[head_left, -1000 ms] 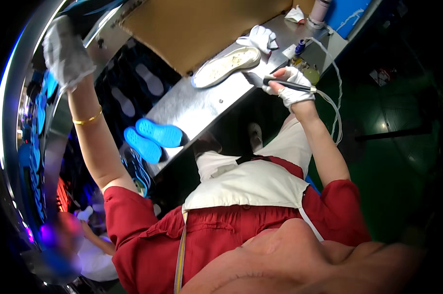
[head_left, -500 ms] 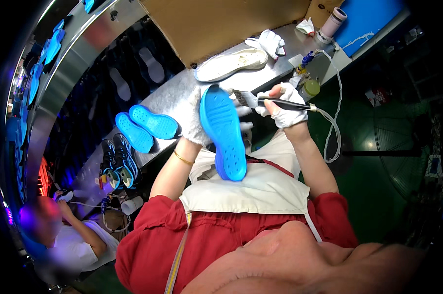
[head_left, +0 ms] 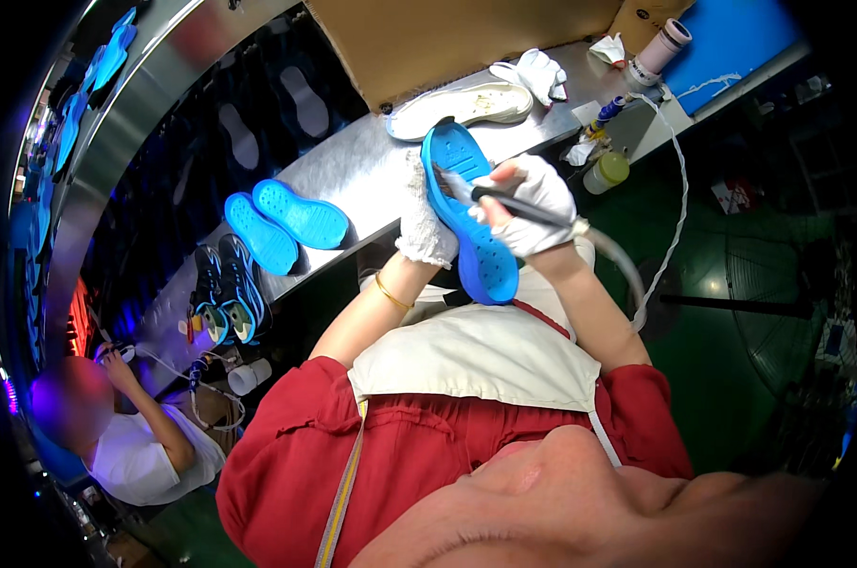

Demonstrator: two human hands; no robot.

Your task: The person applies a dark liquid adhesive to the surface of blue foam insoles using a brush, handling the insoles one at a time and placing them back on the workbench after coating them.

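In my left hand [head_left: 423, 220], which wears a white knit glove, I hold a bright blue shoe sole [head_left: 491, 267] by its left side. The sole is tilted, its hollow face up and its far end over the bench edge. My right hand [head_left: 545, 197], in a white glove with bare fingertips, grips a flat brush [head_left: 518, 205] with a black handle. The bristles lie over the sole's upper left part, apparently touching it. From the handle's end runs a pale tube, blurred near my wrist.
On the metal bench [head_left: 367, 156] lie a pair of blue soles [head_left: 301, 214], a pair of dark shoes [head_left: 239, 284], a white shoe-shaped piece [head_left: 462, 109] and crumpled white gloves [head_left: 540, 74]. A cardboard box [head_left: 466, 43] stands behind. A co-worker [head_left: 154, 450] sits at lower left; a conveyor carries soles.
The sole has shifted right and away from me, along with my left hand. My right hand has brought the brush from beside the sole's right edge across onto its upper face.
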